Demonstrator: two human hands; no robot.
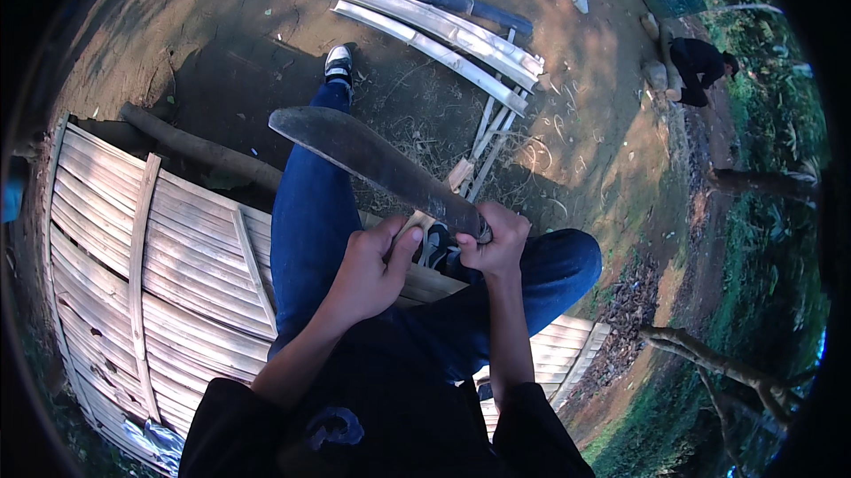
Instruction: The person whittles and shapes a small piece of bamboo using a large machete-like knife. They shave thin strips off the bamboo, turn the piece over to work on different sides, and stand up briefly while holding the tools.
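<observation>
My right hand [498,240] is closed around the near end of a machete [372,159], whose grip is mostly hidden by the fingers. Its broad dark blade slants up and to the left across my lap, over my left knee. Between the thumb and fingers of my left hand [368,270] is a pale bamboo strip [420,223], its end right against the blade's lower edge. On the blade's far side shows a pale wooden piece [460,174]; whether it is part of the same strip I cannot tell.
I sit on a bamboo-slat platform [191,256]. Split bamboo lengths [443,31] and a dark pole [496,15] lie on the dirt ahead, with thin strips [492,137] and shavings nearer. A log [199,146] lies left. Another person [700,66] crouches at far right, near branches [718,361].
</observation>
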